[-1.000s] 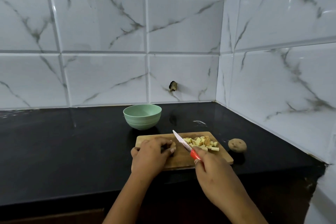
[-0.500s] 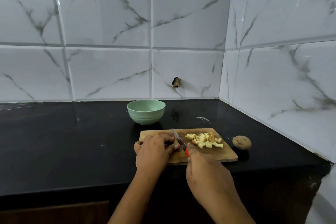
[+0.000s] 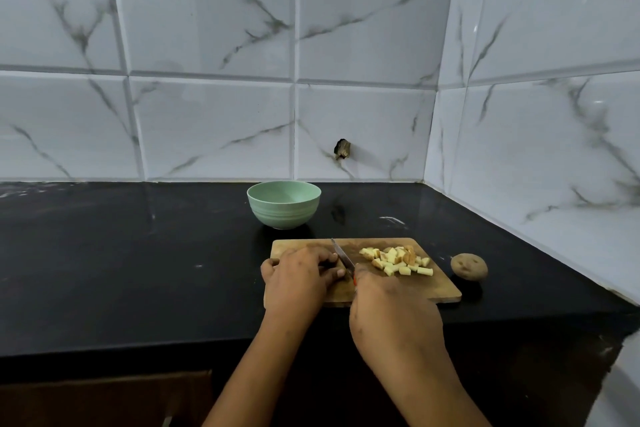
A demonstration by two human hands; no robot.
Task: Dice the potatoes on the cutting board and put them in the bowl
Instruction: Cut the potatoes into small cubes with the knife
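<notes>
Left hand (image 3: 298, 274) curled on cutting board (image 3: 433, 288) left part, contents cannot be told, right hand (image 3: 391, 315) clamped on knife (image 3: 341, 255) handle, blade just beside left hand, diced potato pieces (image 3: 394, 260) heaped on board right part, whole potato (image 3: 469, 266) on desk (image 3: 138, 270) just beside board, bowl (image 3: 284, 204) behind board.

Left hand (image 3: 298, 276) curled, fingertips down — right hand (image 3: 393, 310) clenched beside it

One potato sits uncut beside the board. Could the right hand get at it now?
Probably yes: the whole potato lies in the open just right of the cutting board, nothing between, but the right hand grips the knife.
</notes>
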